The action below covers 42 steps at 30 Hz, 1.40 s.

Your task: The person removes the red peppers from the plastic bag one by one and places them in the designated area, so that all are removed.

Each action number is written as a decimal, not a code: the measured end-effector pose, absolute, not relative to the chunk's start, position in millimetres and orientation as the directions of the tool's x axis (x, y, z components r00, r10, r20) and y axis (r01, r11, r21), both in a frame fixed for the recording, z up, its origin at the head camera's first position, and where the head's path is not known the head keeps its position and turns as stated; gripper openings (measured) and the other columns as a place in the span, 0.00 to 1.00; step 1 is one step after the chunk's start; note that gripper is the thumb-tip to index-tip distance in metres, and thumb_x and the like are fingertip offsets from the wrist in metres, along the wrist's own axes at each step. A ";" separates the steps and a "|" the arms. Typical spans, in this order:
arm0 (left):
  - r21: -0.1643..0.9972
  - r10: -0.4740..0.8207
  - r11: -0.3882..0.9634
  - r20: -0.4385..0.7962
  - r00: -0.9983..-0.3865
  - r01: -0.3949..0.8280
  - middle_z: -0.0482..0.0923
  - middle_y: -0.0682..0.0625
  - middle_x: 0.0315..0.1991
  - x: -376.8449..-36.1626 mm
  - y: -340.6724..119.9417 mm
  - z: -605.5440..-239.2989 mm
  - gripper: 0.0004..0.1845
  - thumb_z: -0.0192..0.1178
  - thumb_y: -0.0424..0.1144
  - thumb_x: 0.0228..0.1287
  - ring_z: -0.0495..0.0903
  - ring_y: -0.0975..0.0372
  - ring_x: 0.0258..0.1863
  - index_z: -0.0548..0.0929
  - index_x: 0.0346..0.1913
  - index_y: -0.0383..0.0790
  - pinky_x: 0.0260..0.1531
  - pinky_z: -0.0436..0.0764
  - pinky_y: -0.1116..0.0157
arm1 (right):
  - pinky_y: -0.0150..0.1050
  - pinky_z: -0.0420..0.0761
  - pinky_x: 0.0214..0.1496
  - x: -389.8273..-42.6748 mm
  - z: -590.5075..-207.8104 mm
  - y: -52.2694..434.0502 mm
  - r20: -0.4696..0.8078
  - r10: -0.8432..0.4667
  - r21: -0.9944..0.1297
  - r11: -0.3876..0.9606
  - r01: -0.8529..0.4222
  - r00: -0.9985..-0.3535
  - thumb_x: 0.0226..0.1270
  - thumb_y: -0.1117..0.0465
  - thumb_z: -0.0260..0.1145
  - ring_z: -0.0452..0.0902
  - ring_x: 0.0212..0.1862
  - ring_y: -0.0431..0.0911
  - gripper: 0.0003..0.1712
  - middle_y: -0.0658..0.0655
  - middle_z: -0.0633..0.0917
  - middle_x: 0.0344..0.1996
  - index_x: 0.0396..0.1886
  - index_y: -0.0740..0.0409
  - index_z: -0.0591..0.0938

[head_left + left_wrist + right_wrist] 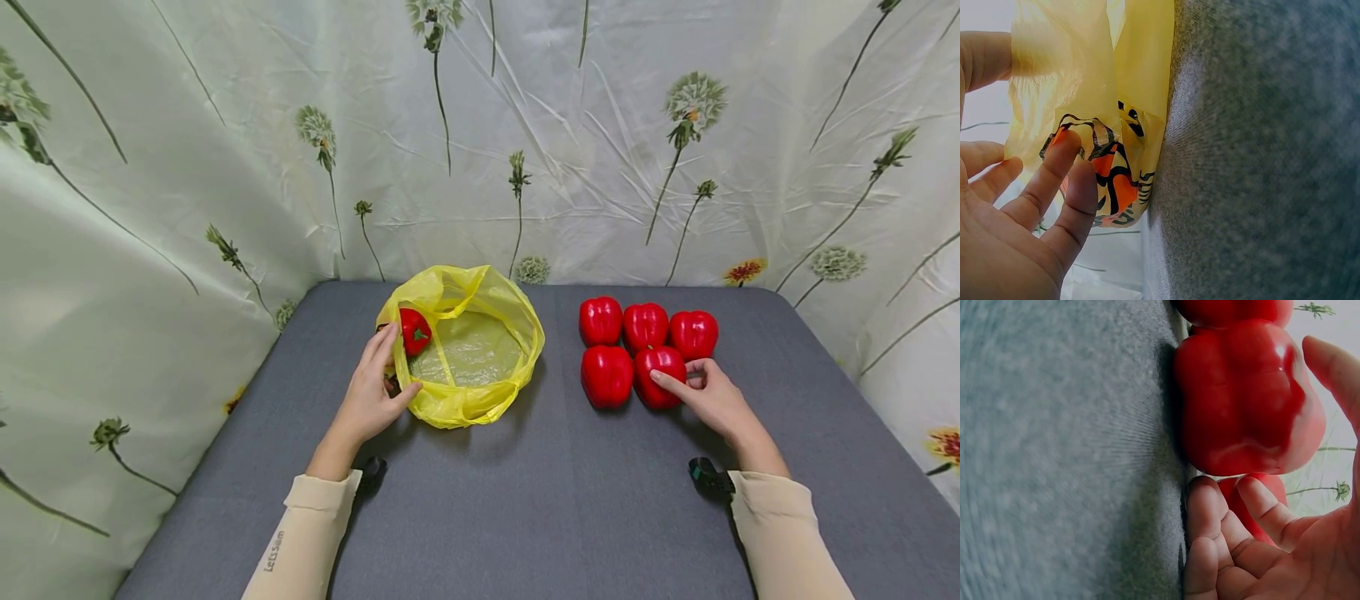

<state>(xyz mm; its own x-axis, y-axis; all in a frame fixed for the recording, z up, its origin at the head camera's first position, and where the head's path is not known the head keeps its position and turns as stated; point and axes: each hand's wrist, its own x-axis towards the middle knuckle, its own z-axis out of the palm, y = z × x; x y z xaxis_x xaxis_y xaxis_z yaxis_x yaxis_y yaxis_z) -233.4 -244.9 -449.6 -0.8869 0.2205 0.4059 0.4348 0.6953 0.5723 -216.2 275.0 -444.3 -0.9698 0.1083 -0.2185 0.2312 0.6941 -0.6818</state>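
Note:
In the head view, my right hand is at the nearest red bell pepper on the right. Its thumb reaches over the top while the fingertips are right at the pepper's side. The right wrist view shows that pepper on the cloth, with a thin gap to the thumb. My left hand touches the left side of an open yellow plastic bag, thumb and fingers spread loosely. Printed black and orange marks show on the bag in the left wrist view. Inside the bag lies another red bell pepper with a green stem.
Several more red bell peppers stand close together beside the one at my right hand. The grey tabletop carries everything. Behind it and along the sides hangs a pale curtain with dandelion prints.

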 end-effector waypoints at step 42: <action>0.576 0.221 0.688 0.413 -0.884 0.441 0.58 0.37 0.84 -234.2 -246.1 -449.5 0.54 0.77 0.34 0.61 0.76 0.45 0.64 0.57 0.86 0.36 0.38 0.84 0.60 | 0.38 0.78 0.41 -244.2 -376.7 98.0 0.115 -0.144 -0.812 0.556 -0.176 -0.983 0.68 0.44 0.76 0.76 0.40 0.49 0.29 0.57 0.81 0.39 0.55 0.60 0.78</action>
